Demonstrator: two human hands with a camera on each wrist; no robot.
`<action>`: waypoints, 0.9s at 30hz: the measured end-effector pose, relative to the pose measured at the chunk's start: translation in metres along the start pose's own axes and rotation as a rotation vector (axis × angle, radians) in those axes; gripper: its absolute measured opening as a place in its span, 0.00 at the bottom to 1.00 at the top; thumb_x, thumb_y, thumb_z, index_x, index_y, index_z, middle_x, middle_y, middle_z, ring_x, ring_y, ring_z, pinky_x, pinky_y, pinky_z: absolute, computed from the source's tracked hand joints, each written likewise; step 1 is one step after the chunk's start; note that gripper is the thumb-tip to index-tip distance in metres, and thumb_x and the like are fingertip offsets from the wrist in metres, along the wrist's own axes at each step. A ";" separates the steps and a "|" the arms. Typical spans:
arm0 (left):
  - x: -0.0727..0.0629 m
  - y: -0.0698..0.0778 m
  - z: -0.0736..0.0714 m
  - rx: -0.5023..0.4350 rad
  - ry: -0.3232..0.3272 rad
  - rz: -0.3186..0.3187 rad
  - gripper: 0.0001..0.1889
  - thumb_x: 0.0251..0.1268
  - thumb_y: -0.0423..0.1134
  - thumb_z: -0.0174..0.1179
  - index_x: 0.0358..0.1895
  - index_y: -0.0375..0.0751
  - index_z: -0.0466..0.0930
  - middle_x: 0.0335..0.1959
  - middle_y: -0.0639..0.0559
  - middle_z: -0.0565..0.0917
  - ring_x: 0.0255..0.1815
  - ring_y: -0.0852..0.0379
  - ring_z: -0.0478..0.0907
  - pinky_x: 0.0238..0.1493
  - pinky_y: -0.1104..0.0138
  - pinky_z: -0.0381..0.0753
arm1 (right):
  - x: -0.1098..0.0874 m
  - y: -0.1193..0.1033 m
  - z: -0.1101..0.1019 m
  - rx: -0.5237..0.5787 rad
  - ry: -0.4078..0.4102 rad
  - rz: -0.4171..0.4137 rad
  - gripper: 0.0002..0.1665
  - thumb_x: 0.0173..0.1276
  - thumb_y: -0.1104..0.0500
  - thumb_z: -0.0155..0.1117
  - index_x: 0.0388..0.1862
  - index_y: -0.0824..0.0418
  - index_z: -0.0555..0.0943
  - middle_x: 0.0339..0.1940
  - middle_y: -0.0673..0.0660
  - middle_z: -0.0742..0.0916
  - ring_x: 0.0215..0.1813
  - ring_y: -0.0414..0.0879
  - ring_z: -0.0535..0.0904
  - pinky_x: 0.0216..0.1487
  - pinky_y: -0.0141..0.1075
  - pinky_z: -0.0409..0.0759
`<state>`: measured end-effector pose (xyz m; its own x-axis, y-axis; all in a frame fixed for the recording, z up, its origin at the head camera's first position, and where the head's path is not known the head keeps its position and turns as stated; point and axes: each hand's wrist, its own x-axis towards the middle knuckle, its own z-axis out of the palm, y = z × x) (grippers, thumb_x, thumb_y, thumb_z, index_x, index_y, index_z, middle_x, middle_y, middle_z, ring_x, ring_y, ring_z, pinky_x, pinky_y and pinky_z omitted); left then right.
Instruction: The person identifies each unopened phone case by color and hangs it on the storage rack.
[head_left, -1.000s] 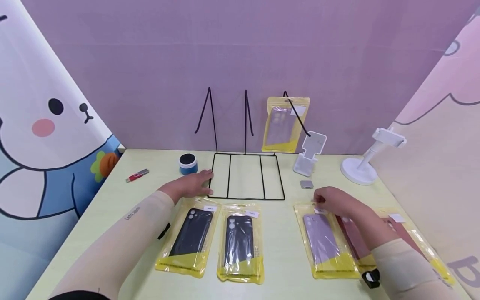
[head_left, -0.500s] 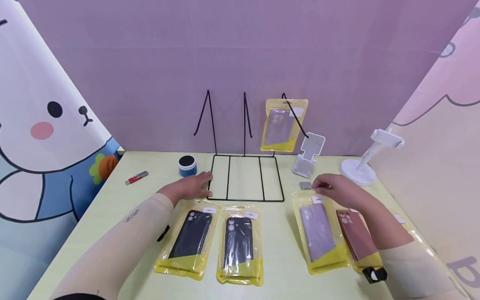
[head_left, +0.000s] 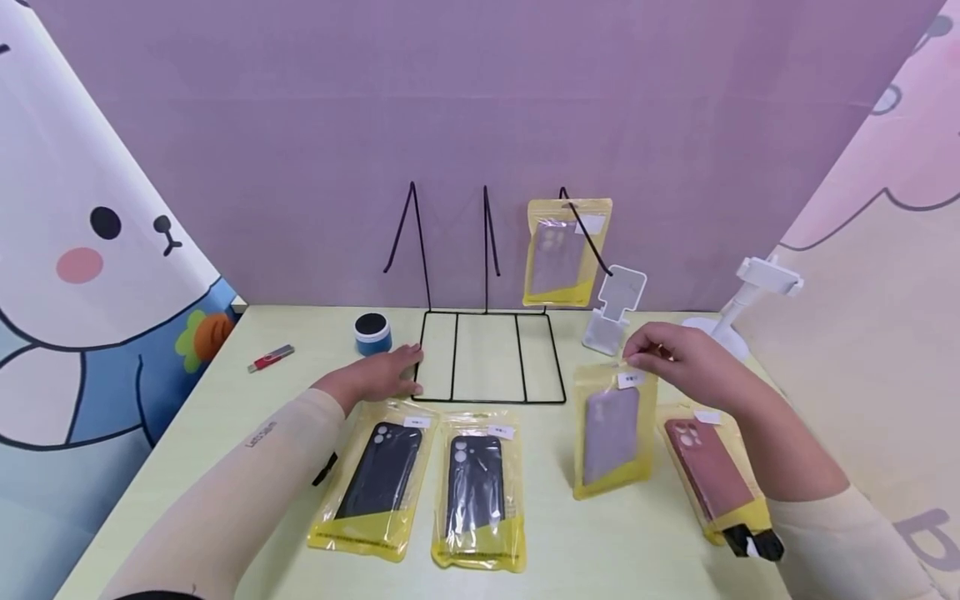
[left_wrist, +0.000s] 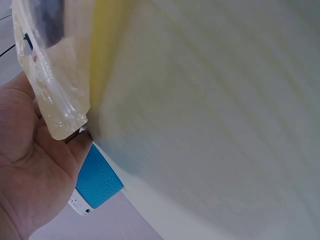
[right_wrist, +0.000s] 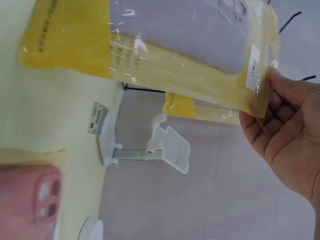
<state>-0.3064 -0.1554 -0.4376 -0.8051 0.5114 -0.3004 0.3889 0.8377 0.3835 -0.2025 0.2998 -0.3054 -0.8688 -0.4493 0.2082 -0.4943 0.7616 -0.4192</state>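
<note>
My right hand (head_left: 678,358) pinches the top edge of a clear yellow bag holding a light purple phone case (head_left: 611,425). In the right wrist view the bag (right_wrist: 185,37) hangs from thumb and fingers, lifted off the table. My left hand (head_left: 378,373) lies at the left side of a black wire display rack (head_left: 487,402), thumb and fingers spread along its base rod. The left wrist view shows a bag corner hiding some fingers. Another bagged purple phone case (head_left: 557,258) hangs on the rack's right hook; the middle and left hooks carry nothing.
Two bagged black phone cases (head_left: 381,471) (head_left: 476,483) lie before the rack. A bagged dark red phone case (head_left: 708,467) lies under my right forearm. Around the rack stand a blue jar-shaped thing (head_left: 372,335), white phone stands (head_left: 615,308) (head_left: 768,275) and a red USB stick (head_left: 272,358).
My right hand has raised the bagged purple phone case from the table and brought it up and leftward, turning it more upright. My left hand has stayed at the rack.
</note>
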 end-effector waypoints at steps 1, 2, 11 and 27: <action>0.000 0.000 0.001 -0.003 -0.001 0.000 0.42 0.72 0.54 0.54 0.80 0.42 0.45 0.81 0.42 0.43 0.81 0.42 0.40 0.77 0.48 0.50 | 0.000 -0.001 -0.001 0.008 0.015 -0.012 0.03 0.70 0.61 0.64 0.38 0.53 0.81 0.33 0.45 0.83 0.35 0.38 0.76 0.37 0.31 0.77; 0.000 -0.001 0.001 -0.006 -0.003 -0.001 0.42 0.72 0.54 0.54 0.80 0.42 0.45 0.81 0.42 0.43 0.81 0.42 0.40 0.77 0.48 0.50 | 0.001 -0.002 -0.002 0.013 0.030 -0.026 0.03 0.69 0.62 0.64 0.38 0.53 0.81 0.33 0.45 0.83 0.34 0.38 0.76 0.36 0.30 0.77; -0.001 0.000 0.002 0.003 0.001 0.008 0.42 0.72 0.54 0.55 0.79 0.40 0.45 0.81 0.39 0.44 0.81 0.40 0.41 0.77 0.47 0.50 | 0.010 -0.014 -0.012 0.064 0.142 -0.147 0.06 0.69 0.66 0.63 0.36 0.55 0.80 0.32 0.48 0.84 0.32 0.36 0.75 0.32 0.27 0.75; -0.002 0.002 0.000 -0.001 0.009 0.004 0.41 0.73 0.52 0.54 0.79 0.41 0.45 0.81 0.40 0.44 0.81 0.41 0.40 0.78 0.48 0.49 | 0.036 -0.046 -0.044 0.047 0.248 -0.095 0.02 0.70 0.63 0.63 0.40 0.57 0.81 0.34 0.49 0.83 0.32 0.41 0.73 0.32 0.27 0.73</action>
<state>-0.3038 -0.1550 -0.4362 -0.8076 0.5129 -0.2910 0.3916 0.8354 0.3856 -0.2130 0.2693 -0.2400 -0.8025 -0.3851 0.4558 -0.5767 0.6966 -0.4269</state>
